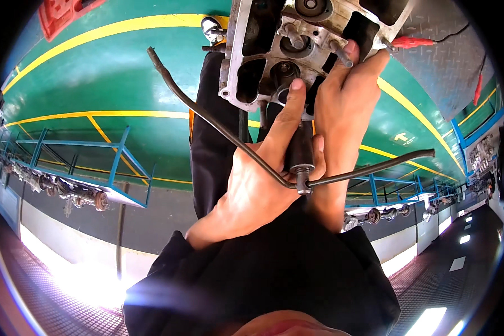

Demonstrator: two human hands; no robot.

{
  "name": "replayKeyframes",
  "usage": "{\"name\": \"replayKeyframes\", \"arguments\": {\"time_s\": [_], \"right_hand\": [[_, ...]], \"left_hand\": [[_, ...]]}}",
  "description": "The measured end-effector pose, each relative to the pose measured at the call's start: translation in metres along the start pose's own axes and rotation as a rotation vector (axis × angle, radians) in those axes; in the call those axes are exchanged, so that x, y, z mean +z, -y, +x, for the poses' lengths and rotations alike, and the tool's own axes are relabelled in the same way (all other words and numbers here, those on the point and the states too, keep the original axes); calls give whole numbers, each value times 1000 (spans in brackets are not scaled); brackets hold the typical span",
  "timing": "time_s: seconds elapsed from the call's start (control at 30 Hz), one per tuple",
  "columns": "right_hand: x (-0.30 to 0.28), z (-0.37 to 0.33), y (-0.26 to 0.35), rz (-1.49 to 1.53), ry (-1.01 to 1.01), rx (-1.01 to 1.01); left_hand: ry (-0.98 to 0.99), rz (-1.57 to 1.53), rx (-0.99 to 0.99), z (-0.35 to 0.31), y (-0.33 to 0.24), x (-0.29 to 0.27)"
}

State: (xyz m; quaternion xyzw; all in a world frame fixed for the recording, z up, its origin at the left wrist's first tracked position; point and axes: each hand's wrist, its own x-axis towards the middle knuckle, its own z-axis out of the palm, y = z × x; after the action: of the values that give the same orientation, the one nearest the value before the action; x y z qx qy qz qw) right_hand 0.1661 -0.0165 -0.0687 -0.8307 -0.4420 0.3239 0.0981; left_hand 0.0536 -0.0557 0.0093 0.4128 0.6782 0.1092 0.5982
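Observation:
A metal engine cylinder head [246, 102] with round valve springs and several studs fills the top middle. Below its near edge is a screw clamp [302, 148], with a dark round barrel, a thread at its near end and a long thin cross bar [207, 116] through it. My left hand [252, 182] is closed around the barrel, one finger stretched along it toward the nearest valve spring [284, 70]. My right hand [347, 101] grips the right side of the cylinder head, its thumb by a stud [340, 53]. Its other fingers are partly hidden.
A metal checker-plate surface [439, 61] lies at the right, with a red clip [413, 42] on a black wire. Blue-framed benches [78, 187] bearing metal parts stand along both sides. A red object [67, 17] is at the far left, on a green floor with yellow lines.

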Motion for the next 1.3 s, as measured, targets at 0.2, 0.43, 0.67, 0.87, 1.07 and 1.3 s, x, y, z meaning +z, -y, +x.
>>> {"name": "replayKeyframes", "arguments": {"time_s": [0.2,0.43,0.67,0.87,1.07,1.3], "right_hand": [[0,-1,2,15,-5,-14],[1,-5,0,109,-38,-20],[-2,-4,2,29,44,62],[-4,-3,1,41,54,38],[-4,-4,3,35,53,55],[-4,-3,6,29,49,63]], "left_hand": [[96,86,39,3,3,-11],[41,-115,-110,-2,6,-5],[88,71,-13,-1,3,-13],[142,138,33,1,4,-16],[109,130,135,2,11,-18],[72,140,29,1,3,-16]]}}
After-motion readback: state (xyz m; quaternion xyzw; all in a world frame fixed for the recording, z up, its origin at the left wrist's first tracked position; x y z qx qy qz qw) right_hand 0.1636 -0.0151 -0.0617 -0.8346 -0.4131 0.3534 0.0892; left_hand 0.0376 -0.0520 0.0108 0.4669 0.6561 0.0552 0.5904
